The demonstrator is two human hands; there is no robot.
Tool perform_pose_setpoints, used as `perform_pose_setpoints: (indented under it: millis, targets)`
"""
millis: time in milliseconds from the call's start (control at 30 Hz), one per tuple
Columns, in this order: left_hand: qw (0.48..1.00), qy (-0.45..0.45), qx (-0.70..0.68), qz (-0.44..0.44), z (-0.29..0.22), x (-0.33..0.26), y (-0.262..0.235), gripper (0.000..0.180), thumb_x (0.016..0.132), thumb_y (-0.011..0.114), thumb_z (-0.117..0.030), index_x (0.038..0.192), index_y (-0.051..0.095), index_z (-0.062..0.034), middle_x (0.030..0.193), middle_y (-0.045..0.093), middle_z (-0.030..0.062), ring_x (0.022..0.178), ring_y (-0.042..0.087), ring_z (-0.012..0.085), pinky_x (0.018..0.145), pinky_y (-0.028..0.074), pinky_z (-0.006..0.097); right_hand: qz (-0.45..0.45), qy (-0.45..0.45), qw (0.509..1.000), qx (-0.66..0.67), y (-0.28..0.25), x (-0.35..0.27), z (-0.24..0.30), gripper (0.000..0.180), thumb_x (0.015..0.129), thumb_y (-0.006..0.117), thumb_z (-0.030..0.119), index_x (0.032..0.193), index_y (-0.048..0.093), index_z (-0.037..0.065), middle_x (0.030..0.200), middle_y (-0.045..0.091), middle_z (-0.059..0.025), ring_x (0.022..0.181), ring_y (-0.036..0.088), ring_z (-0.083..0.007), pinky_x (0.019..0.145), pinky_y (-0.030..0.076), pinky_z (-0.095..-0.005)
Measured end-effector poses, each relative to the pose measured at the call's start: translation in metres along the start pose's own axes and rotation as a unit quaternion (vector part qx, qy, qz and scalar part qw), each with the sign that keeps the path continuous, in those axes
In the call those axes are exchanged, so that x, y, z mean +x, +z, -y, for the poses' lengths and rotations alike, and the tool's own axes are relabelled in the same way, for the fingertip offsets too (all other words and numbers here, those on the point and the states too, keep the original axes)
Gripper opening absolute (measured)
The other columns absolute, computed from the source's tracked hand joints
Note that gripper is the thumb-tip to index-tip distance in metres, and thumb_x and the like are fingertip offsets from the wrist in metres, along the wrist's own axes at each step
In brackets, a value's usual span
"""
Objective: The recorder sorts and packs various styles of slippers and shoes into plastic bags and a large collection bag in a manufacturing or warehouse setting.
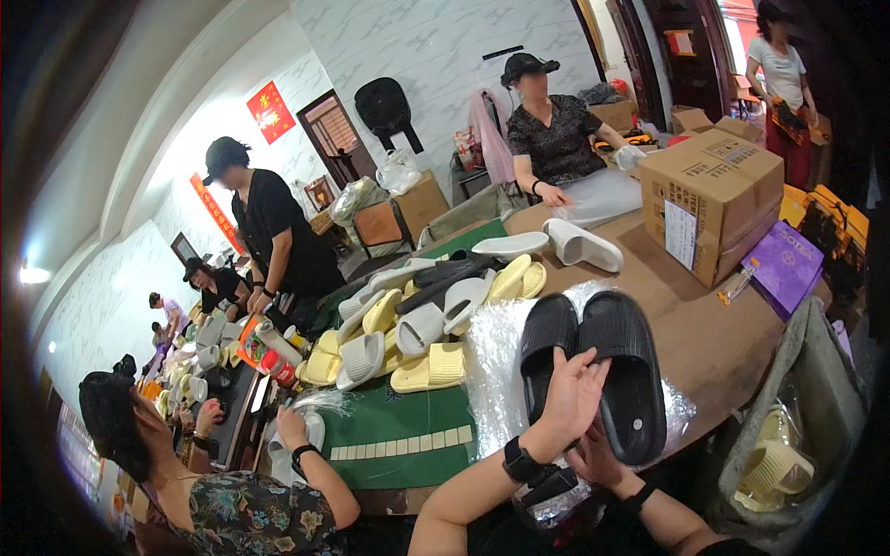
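A pair of black slide slippers [632, 389] lies side by side in front of me, over clear plastic bags [496, 357]. My left hand [573, 397] reaches across the left slipper, its fingers stretched and touching the inner edge of the right one by the strap. Nearer to me, my right hand [598, 461] grips the right slipper's heel end from below; part of its fingers is hidden by the sole. Each wrist wears a black band.
Yellow slippers [428, 368] and grey slippers [362, 360] are heaped to the left. A green mat [399, 463] carries a row of pale labels. Right stand a cardboard box [709, 204], a purple bag [783, 267] and a bin [756, 417] holding wrapped slippers. Co-workers surround the table.
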State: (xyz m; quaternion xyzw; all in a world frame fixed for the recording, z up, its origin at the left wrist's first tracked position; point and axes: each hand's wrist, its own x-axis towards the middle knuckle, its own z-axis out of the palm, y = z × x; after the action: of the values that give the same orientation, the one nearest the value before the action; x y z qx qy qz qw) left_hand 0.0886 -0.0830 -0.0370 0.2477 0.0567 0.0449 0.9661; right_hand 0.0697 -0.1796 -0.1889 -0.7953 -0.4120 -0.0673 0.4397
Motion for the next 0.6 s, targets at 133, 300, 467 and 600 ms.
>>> perform_pose_setpoints:
  millis: [133,300,467,600]
  targets:
    - [0.967,-0.116,0.223,-0.035,0.009,-0.019,-0.015,0.084,0.087,0.049,0.0,0.144,-0.011,-0.0153,0.135,0.028,0.0269,0.119,0.044,0.0334,0.104,0.035,0.038,-0.024,-0.045,0.999,-0.01,0.002,-0.004,-0.013,0.048,0.076,0.061,0.018,0.117,0.049,-0.004,0.123,0.044,-0.0257,0.117,0.037,-0.0465,0.103,0.027,-0.0513]
    - [0.655,0.157,0.714,0.191,0.032,-0.08,-0.086,0.051,0.086,0.056,-0.014,0.132,0.039,-0.0017,0.134,0.039,0.0226,0.122,0.042,0.0351,0.102,0.033,0.041,0.088,0.012,0.996,0.032,0.03,-0.017,-0.046,0.046,0.073,0.065,0.022,0.11,0.053,-0.003,0.124,0.045,-0.0251,0.119,0.037,-0.0442,0.103,0.029,-0.0503]
    - [0.471,0.205,0.847,0.135,0.031,-0.11,-0.1,0.049,0.086,0.059,-0.028,0.124,0.046,-0.0011,0.127,0.045,0.0256,0.111,0.05,0.0374,0.088,0.041,0.042,-0.007,-0.047,0.997,-0.059,0.012,-0.009,-0.025,0.045,0.07,0.066,0.019,0.108,0.053,-0.002,0.121,0.048,-0.0223,0.118,0.04,-0.0398,0.102,0.031,-0.0494]
    - [0.397,0.217,0.887,0.09,0.031,-0.122,-0.111,0.044,0.084,0.059,-0.029,0.12,0.052,-0.0047,0.124,0.048,0.0204,0.112,0.048,0.0346,0.093,0.037,0.047,0.057,-0.019,0.995,-0.074,-0.018,0.007,0.008,0.042,0.076,0.063,0.017,0.112,0.053,-0.003,0.124,0.046,-0.0224,0.117,0.042,-0.04,0.101,0.032,-0.0486]
